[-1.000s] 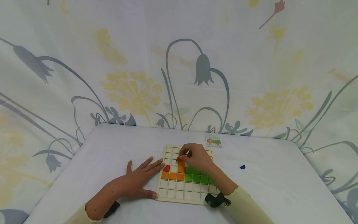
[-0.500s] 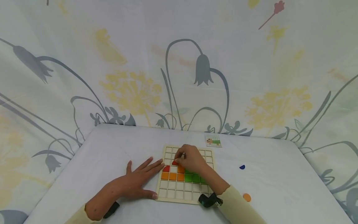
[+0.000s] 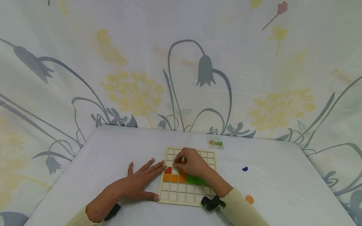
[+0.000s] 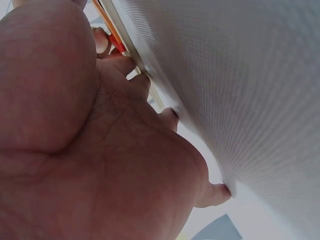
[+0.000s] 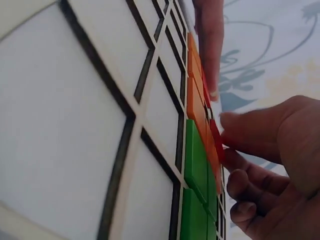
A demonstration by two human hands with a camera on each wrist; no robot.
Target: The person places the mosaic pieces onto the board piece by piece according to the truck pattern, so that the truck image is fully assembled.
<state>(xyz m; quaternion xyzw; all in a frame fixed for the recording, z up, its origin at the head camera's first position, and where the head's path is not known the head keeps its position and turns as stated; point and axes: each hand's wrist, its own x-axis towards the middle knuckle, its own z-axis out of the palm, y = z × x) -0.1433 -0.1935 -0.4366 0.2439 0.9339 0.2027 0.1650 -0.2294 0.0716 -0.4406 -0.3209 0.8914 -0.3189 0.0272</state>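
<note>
A pale wooden grid board (image 3: 173, 195) lies on the table. Orange square tiles (image 3: 174, 178) and green square tiles (image 3: 190, 180) fill several of its cells, and a red quarter-round tile (image 3: 168, 170) sits at the left edge. My right hand (image 3: 190, 161) pinches another red tile (image 5: 216, 141) between thumb and fingers, low over the board, above the orange row. That hand hides most of the tile in the head view. My left hand (image 3: 138, 182) rests with fingers spread on the table, fingertips and thumb touching the board's left edge.
Behind the board lies a small pattern card (image 3: 216, 142) with a coloured grid picture. On the right are a dark blue half-round piece (image 3: 245, 169) and an orange disc (image 3: 249, 199) close to the right sleeve. A flower-printed cloth (image 3: 181, 78) rises behind the table.
With the red tile pinched, my right hand has shifted left across the board and slightly towards me. The orange disc has come into view beside the sleeve. The left hand has stayed put.
</note>
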